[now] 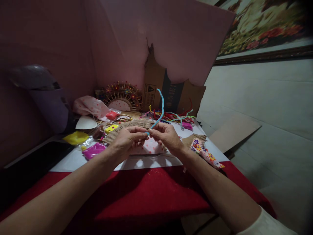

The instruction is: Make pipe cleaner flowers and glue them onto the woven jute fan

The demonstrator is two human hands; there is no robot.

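Observation:
Both hands meet above the table's middle. My left hand and my right hand pinch the lower end of a light blue pipe cleaner, fingertips almost touching. The pipe cleaner rises from the fingers and curves up and to the left. Under the hands lies a white sheet on a red tablecloth. A fan of thin sticks lies just beyond my left hand.
A pile of coloured pipe cleaners lies behind my right hand. Pink and yellow clay packets sit at left, a patterned strip at right. A stick-and-bead disc and torn cardboard lean on the pink wall.

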